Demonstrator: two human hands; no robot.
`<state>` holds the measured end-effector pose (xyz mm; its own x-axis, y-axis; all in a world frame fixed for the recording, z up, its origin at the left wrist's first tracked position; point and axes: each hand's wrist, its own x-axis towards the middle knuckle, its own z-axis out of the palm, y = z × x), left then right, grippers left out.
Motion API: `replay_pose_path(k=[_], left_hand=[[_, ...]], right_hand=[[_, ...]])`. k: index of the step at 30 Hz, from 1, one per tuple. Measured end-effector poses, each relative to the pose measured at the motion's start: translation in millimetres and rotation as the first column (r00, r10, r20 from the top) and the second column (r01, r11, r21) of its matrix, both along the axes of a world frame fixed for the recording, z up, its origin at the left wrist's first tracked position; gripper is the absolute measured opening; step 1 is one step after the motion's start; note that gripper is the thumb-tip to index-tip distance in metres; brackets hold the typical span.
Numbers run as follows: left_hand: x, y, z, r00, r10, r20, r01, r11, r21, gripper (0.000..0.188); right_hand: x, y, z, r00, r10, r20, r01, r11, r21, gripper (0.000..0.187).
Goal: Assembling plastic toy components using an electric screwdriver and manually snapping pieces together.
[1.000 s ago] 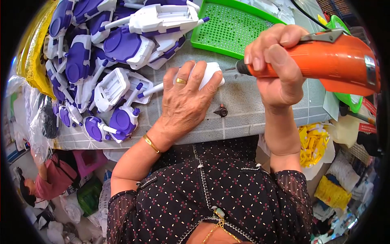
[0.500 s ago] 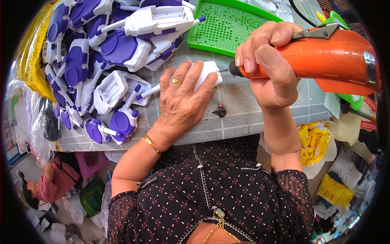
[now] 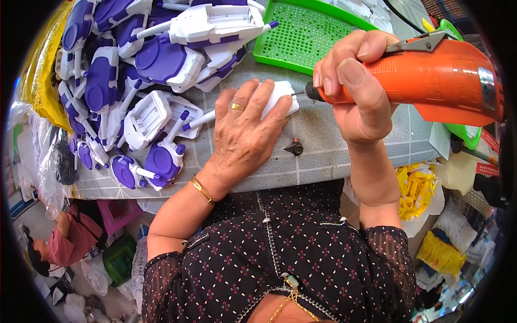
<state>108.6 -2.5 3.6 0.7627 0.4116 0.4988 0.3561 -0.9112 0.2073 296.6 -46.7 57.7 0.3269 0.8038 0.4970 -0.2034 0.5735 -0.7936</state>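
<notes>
Fingers of the left hand [image 3: 245, 132] lie spread and flat over a small white plastic part [image 3: 280, 97] at the centre of the frame, pressing it onto the grey tiled tabletop [image 3: 323, 145]. Most of the part is hidden under the fingers; only its right end shows, so its full shape is hard to make out. A gold ring sits on one finger and a gold bangle on the wrist, and the forearm rises from the lower left.

The right hand [image 3: 358, 89], in the upper right, is wrapped tightly around an orange electric screwdriver [image 3: 431, 81], thumb on top and fingers curled beneath. The tool lies nearly level, its dark tip pointing left and meeting the exposed end of the white part. Its rear end is cut off by the dark rim of the lens. The right forearm stands almost upright from the lower edge.

A small dark piece [image 3: 295, 147], too small to identify, lies on the tabletop just below the two hands. A heap of purple-and-white plastic pieces [image 3: 134, 81] fills the upper left, running out of view at the rim. A green perforated tray [image 3: 301, 32] sits at the upper centre, partly cut off. Yellow plastic bits [image 3: 414, 188] lie below the table edge at the right.
</notes>
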Motion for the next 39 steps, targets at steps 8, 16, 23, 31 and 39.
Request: replay_pose_path(k=[8, 16, 23, 31, 39], left_hand=[[-1.6, -2.3, 2.4, 0.990, 0.123, -0.063, -0.129, 0.987, -0.094, 0.072], [-0.6, -1.2, 4.1, 0.991, 0.128, -0.047, -0.132, 0.987, -0.096, 0.063], [-0.8, -0.8, 3.5, 0.991, 0.129, -0.045, -0.133, 0.984, -0.118, 0.064], [-0.7, -0.9, 3.9, 0.991, 0.125, -0.045, -0.130, 0.984, -0.120, 0.064], [-2.0, -0.3, 3.7, 0.991, 0.123, -0.058, -0.129, 0.985, -0.116, 0.066]], right_hand=[[-8.6, 1.0, 7.7, 0.991, -0.079, -0.108, 0.073, 0.995, -0.065, 0.020], [-4.6, -4.0, 4.7, 0.997, -0.083, -0.007, 0.082, 0.995, -0.050, 0.019], [-3.0, -5.3, 3.3, 0.997, -0.067, -0.030, 0.066, 0.997, -0.043, 0.018], [-1.8, -5.6, 1.2, 0.998, -0.050, -0.047, 0.049, 0.999, -0.021, 0.017], [-3.2, -3.6, 2.9, 0.995, -0.086, -0.055, 0.084, 0.996, -0.044, 0.017]])
